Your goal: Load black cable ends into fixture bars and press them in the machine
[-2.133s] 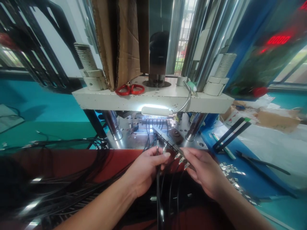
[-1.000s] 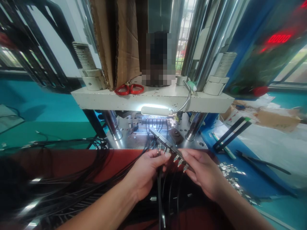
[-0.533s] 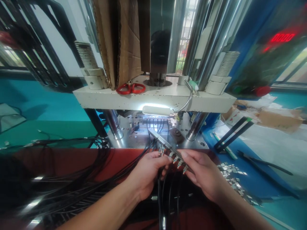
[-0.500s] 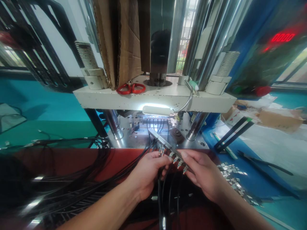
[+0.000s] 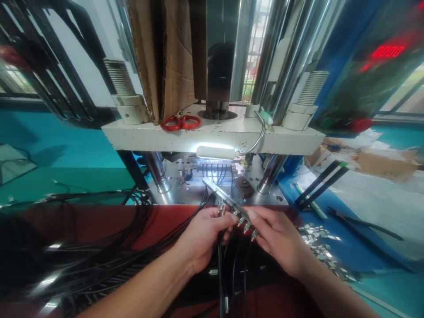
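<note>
A long metal bar fixture [image 5: 220, 193] slants between my hands, with several cable connectors [image 5: 245, 228] sticking out along its lower edge. My right hand [image 5: 281, 238] is closed on the bar's lower right end, thumb on top. My left hand [image 5: 206, 238] pinches a connector at the bar, and more cable ends stand up between its fingers. Black cables [image 5: 235, 269] hang down from the connectors below my hands. Behind the bar, a lit metal block [image 5: 212, 173] with several thin cables sits on the bed of a press.
The press plate [image 5: 212, 136] carries red-handled scissors [image 5: 180, 122] and a lamp [image 5: 217, 152] hangs on its front edge. Bundled black cables [image 5: 132, 234] lie at left. Loose metal connector shells [image 5: 319, 240] and pliers [image 5: 347, 216] rest on the blue mat [image 5: 361, 247] at right.
The bar has shifted very slightly left in view. Both hands keep nearly the same grip and place.
</note>
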A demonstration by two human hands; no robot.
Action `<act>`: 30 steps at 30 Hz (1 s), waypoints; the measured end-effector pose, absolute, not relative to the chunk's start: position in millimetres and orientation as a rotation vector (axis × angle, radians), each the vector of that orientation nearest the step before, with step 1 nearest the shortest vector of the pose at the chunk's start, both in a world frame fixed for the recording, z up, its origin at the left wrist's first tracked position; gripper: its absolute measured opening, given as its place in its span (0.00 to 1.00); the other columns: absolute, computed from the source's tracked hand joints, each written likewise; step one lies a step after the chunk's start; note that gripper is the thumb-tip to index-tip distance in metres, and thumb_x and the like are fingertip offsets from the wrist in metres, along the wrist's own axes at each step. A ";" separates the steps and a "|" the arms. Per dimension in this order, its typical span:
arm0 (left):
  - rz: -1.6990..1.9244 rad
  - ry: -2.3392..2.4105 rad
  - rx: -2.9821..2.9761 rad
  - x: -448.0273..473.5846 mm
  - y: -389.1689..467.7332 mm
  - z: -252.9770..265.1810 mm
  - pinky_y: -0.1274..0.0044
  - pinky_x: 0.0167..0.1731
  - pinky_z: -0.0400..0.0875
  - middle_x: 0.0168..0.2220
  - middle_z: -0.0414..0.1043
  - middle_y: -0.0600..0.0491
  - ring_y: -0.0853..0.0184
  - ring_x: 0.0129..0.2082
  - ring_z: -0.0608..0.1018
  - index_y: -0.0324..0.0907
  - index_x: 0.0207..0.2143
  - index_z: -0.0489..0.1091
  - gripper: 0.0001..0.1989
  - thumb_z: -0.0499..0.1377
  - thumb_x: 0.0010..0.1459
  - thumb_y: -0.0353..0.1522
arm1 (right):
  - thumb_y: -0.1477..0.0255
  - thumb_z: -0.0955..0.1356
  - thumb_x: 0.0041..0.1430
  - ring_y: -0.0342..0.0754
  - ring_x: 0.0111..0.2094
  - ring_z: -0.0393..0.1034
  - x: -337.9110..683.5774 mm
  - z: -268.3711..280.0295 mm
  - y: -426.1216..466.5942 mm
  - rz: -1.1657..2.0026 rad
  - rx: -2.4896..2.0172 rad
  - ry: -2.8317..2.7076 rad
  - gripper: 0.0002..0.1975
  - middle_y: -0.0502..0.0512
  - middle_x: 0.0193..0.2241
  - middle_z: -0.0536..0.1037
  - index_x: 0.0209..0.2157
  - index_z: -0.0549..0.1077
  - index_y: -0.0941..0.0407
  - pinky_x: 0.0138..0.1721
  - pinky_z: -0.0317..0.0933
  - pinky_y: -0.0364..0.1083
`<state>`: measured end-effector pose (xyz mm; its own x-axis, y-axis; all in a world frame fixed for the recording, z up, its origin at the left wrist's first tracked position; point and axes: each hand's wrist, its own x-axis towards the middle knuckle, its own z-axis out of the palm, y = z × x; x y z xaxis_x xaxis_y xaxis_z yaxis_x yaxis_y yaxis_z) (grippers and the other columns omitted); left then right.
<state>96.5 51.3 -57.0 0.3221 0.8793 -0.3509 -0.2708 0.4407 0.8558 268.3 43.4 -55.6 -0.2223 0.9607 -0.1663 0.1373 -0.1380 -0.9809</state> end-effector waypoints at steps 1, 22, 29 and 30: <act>0.870 0.939 0.785 96.2 51.3 -56.8 0.80 0.22 0.52 0.21 0.62 0.57 0.76 0.20 0.61 0.37 0.23 0.68 0.07 0.60 0.52 0.30 | 0.55 0.64 0.60 0.38 0.17 0.53 268.4 -55.4 43.5 1.445 -1.294 -1.398 0.19 0.48 0.21 0.67 0.47 0.75 0.50 0.17 0.48 0.39; 0.994 0.951 0.781 92.4 55.4 -52.7 0.81 0.20 0.56 0.23 0.62 0.57 0.76 0.20 0.63 0.39 0.30 0.67 0.10 0.61 0.55 0.36 | 0.56 0.62 0.62 0.35 0.16 0.42 275.7 -52.7 49.6 1.597 -1.214 -1.221 0.19 0.46 0.20 0.61 0.34 0.74 0.57 0.16 0.32 0.39; 0.971 1.089 0.824 94.6 53.7 -58.0 0.81 0.20 0.54 0.18 0.61 0.59 0.75 0.18 0.62 0.40 0.28 0.66 0.10 0.62 0.53 0.37 | 0.58 0.62 0.62 0.35 0.16 0.42 273.2 -51.2 47.9 1.592 -1.230 -1.253 0.18 0.47 0.21 0.62 0.43 0.75 0.56 0.15 0.33 0.40; 0.970 1.091 0.826 94.7 53.7 -58.6 0.81 0.20 0.54 0.18 0.61 0.59 0.75 0.18 0.62 0.40 0.28 0.65 0.10 0.62 0.53 0.37 | 0.57 0.63 0.62 0.35 0.16 0.42 273.3 -50.8 47.7 1.594 -1.229 -1.250 0.19 0.47 0.21 0.62 0.43 0.75 0.56 0.15 0.33 0.39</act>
